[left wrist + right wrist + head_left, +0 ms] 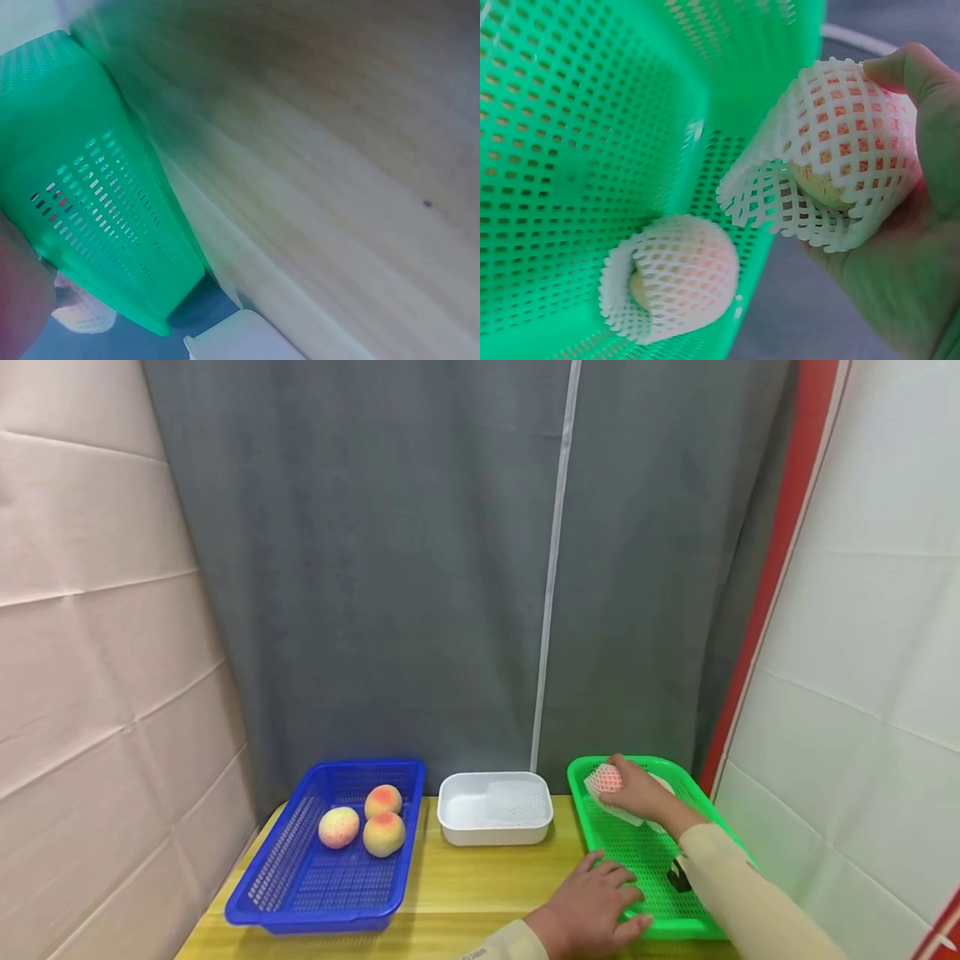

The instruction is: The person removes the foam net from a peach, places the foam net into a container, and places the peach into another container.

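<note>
Grey curtain (375, 568) backs the worktop (465, 893); your right hand (641, 791) grips a netted fruit (847, 139), ahead and right of your relaxed left hand (590, 903).

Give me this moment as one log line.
right grip: holds netted fruit; left grip: at green basket's near-left corner; inside green basket: another netted fruit; blue basket: three bare fruits

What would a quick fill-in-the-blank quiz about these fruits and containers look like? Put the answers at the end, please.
1. The blue basket holds exactly ____ bare fruits.
2. The tray between the blue basket and the green basket is coloured ____.
3. The hand gripping a net-wrapped fruit is the person's ____ one.

Missing words: three; white; right.
</note>
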`<action>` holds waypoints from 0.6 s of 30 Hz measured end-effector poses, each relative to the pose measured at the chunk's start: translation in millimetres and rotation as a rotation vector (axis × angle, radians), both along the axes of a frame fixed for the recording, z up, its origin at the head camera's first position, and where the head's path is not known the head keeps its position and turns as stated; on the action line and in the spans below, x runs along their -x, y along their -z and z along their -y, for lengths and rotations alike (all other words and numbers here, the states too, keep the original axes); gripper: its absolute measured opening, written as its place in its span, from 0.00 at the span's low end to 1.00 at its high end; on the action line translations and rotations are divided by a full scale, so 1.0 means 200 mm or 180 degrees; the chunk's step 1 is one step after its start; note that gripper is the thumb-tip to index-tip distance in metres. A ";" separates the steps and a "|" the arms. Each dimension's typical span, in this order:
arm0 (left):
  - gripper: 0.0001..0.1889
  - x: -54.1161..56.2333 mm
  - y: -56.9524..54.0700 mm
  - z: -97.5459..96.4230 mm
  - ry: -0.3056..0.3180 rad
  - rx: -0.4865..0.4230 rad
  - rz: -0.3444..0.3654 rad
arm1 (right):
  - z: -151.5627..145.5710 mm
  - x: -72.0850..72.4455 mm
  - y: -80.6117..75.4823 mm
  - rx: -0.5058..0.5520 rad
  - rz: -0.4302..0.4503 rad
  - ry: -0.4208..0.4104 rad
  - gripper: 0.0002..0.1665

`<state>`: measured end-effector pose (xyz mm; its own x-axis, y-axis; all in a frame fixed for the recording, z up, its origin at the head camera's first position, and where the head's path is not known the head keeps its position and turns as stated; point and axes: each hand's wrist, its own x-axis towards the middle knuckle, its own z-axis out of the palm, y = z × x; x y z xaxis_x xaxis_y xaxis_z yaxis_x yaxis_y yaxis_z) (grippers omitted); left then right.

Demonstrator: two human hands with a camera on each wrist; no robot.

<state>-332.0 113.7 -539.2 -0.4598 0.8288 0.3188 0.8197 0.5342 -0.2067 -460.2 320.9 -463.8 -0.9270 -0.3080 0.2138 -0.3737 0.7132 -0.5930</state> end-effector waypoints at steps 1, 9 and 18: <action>0.27 0.00 0.00 0.00 -0.0004 -0.0004 0.0003 | 0.00 -0.02 -0.01 0.0035 -0.0011 -0.0031 0.41; 0.26 0.01 -0.01 0.01 0.0039 -0.0084 0.0173 | 0.02 -0.18 -0.04 0.0037 -0.0098 -0.0105 0.42; 0.14 0.02 -0.18 0.19 0.0219 -0.1034 0.0470 | 0.06 -0.28 -0.05 0.0077 -0.0227 -0.0085 0.45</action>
<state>-336.2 75.4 -502.8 -0.4673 0.7258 0.5049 0.8643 0.4953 0.0879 -404.3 309.6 -453.3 -0.9007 -0.3263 0.2868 -0.4344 0.6882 -0.5811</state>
